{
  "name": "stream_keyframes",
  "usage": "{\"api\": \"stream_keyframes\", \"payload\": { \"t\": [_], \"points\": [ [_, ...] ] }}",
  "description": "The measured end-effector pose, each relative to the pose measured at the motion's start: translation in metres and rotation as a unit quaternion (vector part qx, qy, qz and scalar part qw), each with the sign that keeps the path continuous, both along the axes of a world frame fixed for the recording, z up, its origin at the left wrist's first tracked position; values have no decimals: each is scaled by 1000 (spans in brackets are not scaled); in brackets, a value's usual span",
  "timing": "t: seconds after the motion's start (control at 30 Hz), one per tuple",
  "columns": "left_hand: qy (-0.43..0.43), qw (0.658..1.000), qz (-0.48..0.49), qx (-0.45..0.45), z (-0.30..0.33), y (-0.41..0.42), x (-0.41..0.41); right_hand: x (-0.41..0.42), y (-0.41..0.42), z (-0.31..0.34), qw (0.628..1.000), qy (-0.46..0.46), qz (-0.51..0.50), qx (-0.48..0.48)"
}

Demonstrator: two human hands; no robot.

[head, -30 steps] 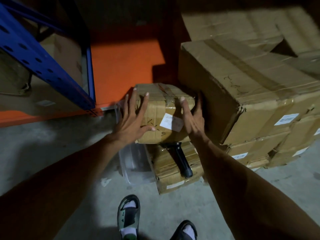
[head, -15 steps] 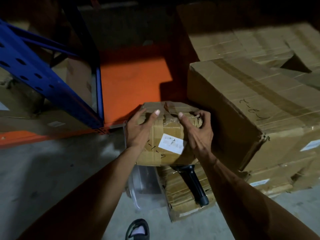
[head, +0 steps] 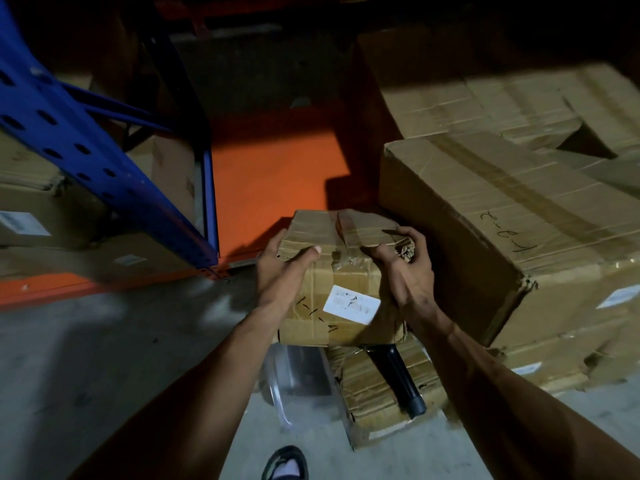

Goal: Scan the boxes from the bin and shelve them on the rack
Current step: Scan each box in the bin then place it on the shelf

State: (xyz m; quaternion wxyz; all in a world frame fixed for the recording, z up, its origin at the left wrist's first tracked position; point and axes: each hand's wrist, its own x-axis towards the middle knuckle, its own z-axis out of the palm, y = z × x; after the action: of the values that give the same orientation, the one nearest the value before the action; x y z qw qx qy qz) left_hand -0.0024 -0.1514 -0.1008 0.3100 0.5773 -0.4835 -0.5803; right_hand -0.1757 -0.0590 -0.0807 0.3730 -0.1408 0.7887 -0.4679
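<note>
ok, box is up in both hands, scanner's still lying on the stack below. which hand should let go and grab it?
Probably right. The scanner lies just under the right hand; the left hand grips the box on the far side.

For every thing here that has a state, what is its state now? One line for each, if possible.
small box: taped shut, held up in both hands, white label facing the camera
left hand: grips the box's left upper edge
right hand: grips the box's torn right upper corner
scanner: lying on a box below, not held
clear bin: on the floor, open
big box: taped shut, tilted on the stack at right
</note>
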Motion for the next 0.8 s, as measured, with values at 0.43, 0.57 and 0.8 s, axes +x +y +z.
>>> {"api": "stream_keyframes", "payload": {
  "t": [0.43, 0.57, 0.8],
  "points": [
    [60, 994, -23, -87, 243, 64, 65, 69, 71, 215, 992, 39, -43, -109],
    [64, 989, -9, -135, 315, 109, 77, 78, 118, 298, 985, 48, -16, -167],
    [67, 966, 2, -250, 458, 211, 80, 79, 222, 448, 956, 99, 5, -276]
  ]
}}
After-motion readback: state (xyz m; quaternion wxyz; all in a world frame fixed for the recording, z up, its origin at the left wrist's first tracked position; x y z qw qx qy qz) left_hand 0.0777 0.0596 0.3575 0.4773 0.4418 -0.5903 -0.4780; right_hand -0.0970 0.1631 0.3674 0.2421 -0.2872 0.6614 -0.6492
